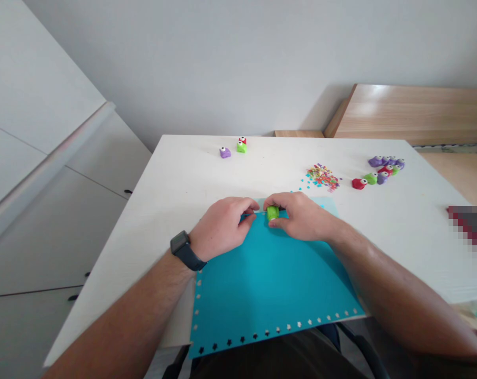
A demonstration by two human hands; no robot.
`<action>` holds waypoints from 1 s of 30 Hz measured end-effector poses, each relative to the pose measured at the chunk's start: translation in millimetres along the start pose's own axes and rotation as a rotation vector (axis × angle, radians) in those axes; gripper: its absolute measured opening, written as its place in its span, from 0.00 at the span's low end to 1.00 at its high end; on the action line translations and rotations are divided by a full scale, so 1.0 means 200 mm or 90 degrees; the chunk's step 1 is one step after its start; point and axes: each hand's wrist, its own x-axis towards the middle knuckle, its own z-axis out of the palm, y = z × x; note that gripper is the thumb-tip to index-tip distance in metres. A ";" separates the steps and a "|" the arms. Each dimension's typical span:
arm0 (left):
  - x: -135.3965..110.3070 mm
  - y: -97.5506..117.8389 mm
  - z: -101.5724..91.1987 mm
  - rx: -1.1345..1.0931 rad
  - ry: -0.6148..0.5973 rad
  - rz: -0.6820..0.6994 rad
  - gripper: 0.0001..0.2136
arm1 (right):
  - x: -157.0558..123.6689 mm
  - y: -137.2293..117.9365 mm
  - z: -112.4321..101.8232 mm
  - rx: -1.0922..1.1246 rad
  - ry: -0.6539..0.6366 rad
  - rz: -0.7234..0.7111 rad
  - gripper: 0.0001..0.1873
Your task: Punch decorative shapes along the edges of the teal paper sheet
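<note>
A blue sheet of paper (270, 279) lies on the table, with small star-shaped holes along its near and left edges. My right hand (301, 216) is closed around a green craft punch (272, 212) at the sheet's far edge. Just to the left, my left hand (226, 223), with a dark watch on the wrist, pinches that same edge between thumb and fingers. Part of the far edge is hidden behind my hands.
Punched paper bits (323, 176) lie in a colourful pile beyond my right hand. More punches with eyes stand at the right, including a red punch (359, 183). A purple punch (225, 152) and a green punch (241, 148) are at the back of the white table (151, 210).
</note>
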 end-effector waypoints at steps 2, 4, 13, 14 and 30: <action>0.00 0.00 0.00 0.003 -0.002 -0.004 0.09 | 0.00 0.00 0.00 -0.003 0.001 0.001 0.12; 0.00 0.00 0.00 0.001 -0.003 -0.011 0.10 | 0.00 -0.01 0.00 -0.005 0.002 0.001 0.12; 0.01 0.06 0.05 -0.022 0.008 -0.007 0.31 | 0.01 -0.03 0.02 -0.019 0.010 -0.011 0.16; 0.01 0.06 0.06 -0.029 0.006 -0.008 0.31 | 0.02 -0.04 0.02 -0.018 0.009 -0.016 0.17; 0.03 0.06 0.08 -0.075 -0.019 -0.023 0.18 | 0.01 -0.05 0.04 -0.019 -0.007 -0.036 0.16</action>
